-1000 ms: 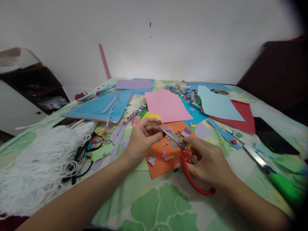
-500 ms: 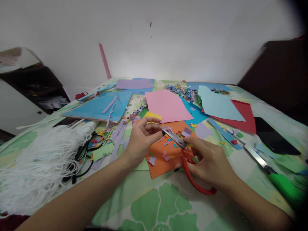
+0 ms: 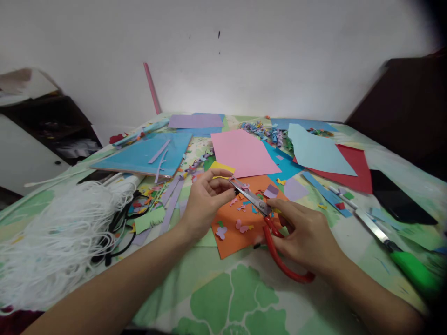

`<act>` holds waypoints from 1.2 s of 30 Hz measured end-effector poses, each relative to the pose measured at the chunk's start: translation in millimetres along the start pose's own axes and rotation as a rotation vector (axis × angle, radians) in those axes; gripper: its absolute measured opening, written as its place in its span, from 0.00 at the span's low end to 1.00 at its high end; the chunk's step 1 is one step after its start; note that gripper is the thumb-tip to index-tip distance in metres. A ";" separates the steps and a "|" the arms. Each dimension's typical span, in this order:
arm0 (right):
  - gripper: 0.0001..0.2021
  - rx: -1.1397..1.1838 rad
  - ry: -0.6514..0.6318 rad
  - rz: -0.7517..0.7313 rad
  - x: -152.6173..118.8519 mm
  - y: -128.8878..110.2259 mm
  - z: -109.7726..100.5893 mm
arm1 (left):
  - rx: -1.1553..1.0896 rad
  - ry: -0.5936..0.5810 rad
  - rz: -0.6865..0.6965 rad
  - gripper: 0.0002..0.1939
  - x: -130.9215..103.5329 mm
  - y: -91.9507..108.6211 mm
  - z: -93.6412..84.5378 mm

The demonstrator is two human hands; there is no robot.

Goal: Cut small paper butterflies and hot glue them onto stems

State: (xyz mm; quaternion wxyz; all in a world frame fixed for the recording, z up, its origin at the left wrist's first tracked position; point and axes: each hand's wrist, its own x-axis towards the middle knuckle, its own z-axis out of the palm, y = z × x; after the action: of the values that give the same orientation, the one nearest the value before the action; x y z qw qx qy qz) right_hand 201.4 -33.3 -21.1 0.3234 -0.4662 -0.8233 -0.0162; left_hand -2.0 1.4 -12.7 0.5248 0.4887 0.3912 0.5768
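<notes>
My right hand (image 3: 302, 232) is closed on red-handled scissors (image 3: 279, 260), whose slightly parted blades point up and left. Their tips reach the fingertips of my left hand (image 3: 209, 197), which are pinched together; whatever they hold is too small and hidden to name. Both hands are over an orange sheet (image 3: 228, 246) strewn with small pink, blue and purple paper bits. A purple paper flower (image 3: 221, 232) and a pink cutout (image 3: 240, 226) lie on that sheet. Just beyond my left fingers is a yellow paper piece (image 3: 220, 168).
White string (image 3: 63, 242) is heaped at the left, beside a blue sheet pack (image 3: 146, 153). Pink paper (image 3: 244, 153) lies ahead. To the right are red paper (image 3: 359, 170), a black phone (image 3: 398, 200) and a green-handled tool (image 3: 412, 270) with a metal blade.
</notes>
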 end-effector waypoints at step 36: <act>0.14 -0.023 -0.019 -0.019 0.9 -1.3 -2.0 | -0.033 -0.002 0.000 0.16 0.8 2.3 0.4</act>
State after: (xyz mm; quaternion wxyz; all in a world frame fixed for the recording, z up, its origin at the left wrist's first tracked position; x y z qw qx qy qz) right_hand 201.0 -34.0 -18.6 0.3098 -0.4624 -0.8304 -0.0244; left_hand -2.1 1.8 -10.2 0.5334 0.4806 0.3811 0.5825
